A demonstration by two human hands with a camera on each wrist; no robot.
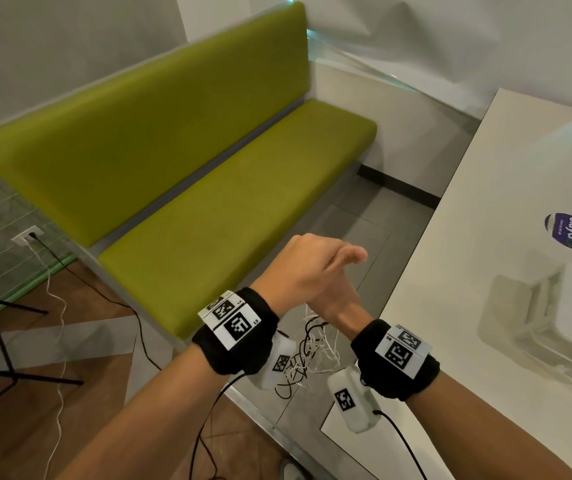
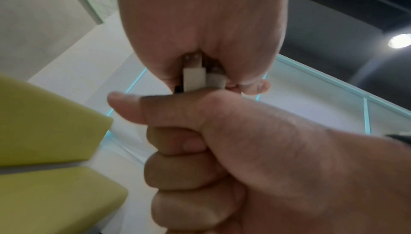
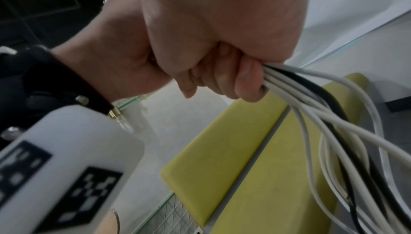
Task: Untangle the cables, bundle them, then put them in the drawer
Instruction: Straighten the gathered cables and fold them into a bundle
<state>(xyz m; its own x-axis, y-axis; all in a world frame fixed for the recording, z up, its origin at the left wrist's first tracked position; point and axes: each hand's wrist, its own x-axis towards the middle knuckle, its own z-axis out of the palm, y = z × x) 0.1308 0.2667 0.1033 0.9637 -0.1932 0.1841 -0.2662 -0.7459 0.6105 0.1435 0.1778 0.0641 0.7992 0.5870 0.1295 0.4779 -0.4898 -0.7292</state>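
Left hand (image 1: pixel 298 268): hovering above the floor, crossing over the right hand, fingers curling over the white plug ends (image 2: pixel 201 79).
Right hand (image 3: pixel 213 44): sitting under the left, fist clenching round the cables (image 3: pixel 322 123).
Cables: white and black strands dangling in a tangle below both wrists, between green bench (image 1: pixel 208 188) and white table (image 1: pixel 485 271).
Hidden: right hand's fingers are hiding from the head view; drawer not showing.

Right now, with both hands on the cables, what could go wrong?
1. The cables hang below the hands in a loose black and white snarl; pulling hard may tighten it.
2. The left hand only pinches the plugs; they could slip out.
3. The right hand grips many strands at once, so a single one may not run free.
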